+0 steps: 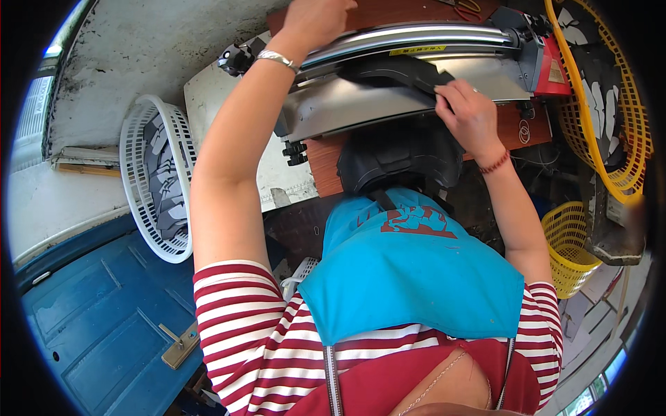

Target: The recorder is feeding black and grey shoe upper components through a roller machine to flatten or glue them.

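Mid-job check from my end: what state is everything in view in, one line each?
Right hand: closed on the black piece's edge
Black piece: bent, held over the metal plate
Left hand: beyond the roller bar, partly cut off; grip unclear
Machine: running or stopped, cannot tell
White basket: tilted in view, loaded with dark pieces
Upper yellow basket: holding dark and pale pieces
Scissors: partly cut off

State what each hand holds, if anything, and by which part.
Right hand: a black piece, by its right end. Left hand: cannot tell.
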Tool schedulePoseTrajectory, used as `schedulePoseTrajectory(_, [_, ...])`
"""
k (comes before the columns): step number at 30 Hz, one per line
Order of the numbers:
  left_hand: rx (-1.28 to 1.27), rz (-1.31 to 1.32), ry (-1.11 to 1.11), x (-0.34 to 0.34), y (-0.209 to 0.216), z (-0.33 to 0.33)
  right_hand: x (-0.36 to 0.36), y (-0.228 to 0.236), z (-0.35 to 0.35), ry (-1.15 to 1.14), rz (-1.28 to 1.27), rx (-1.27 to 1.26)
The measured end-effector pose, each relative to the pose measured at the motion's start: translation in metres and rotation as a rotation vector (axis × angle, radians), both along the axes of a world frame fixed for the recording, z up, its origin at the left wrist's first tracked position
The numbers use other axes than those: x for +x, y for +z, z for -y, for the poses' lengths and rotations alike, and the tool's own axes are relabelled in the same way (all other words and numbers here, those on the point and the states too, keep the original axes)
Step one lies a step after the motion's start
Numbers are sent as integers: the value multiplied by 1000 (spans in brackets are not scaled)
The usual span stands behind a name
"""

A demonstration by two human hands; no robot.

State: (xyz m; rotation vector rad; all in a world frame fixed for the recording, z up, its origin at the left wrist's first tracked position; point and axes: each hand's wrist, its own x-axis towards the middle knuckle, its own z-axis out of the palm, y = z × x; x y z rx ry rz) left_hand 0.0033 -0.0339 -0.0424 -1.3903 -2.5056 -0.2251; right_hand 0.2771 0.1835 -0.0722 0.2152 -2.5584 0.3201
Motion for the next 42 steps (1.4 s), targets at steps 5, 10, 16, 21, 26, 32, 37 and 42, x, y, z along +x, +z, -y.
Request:
schedulePoseTrajectory(5, [-145,639,72,-12,-18,-24,4,-29,20,170,57,-160])
schedulePoseTrajectory(10, [156,576,-14,-17,0,-12,42,-67,51,410,387,-157])
schedulePoseTrajectory(16, [401,809,272,-22,50,-14,57,-106,46,483,485,-126])
schedulePoseTrajectory(21, [646,964,214,21,120,-3,52,-88,35,424,372,-170])
schedulePoseTrajectory(26, [580,656,282,-9,112,1,53,-97,38,490,359,-103])
schedulePoseTrajectory(32, [172,47,-101,4,25,-1,60,-1,30,380,143,-225])
schedulePoseTrajectory(37, [-56,515,69,-2,-23,-7,41,41,5,103,29,-17])
schedulePoseTrajectory(42, [-234,587,210,4,-25,-42,-18,-7,6,56,12,-35])
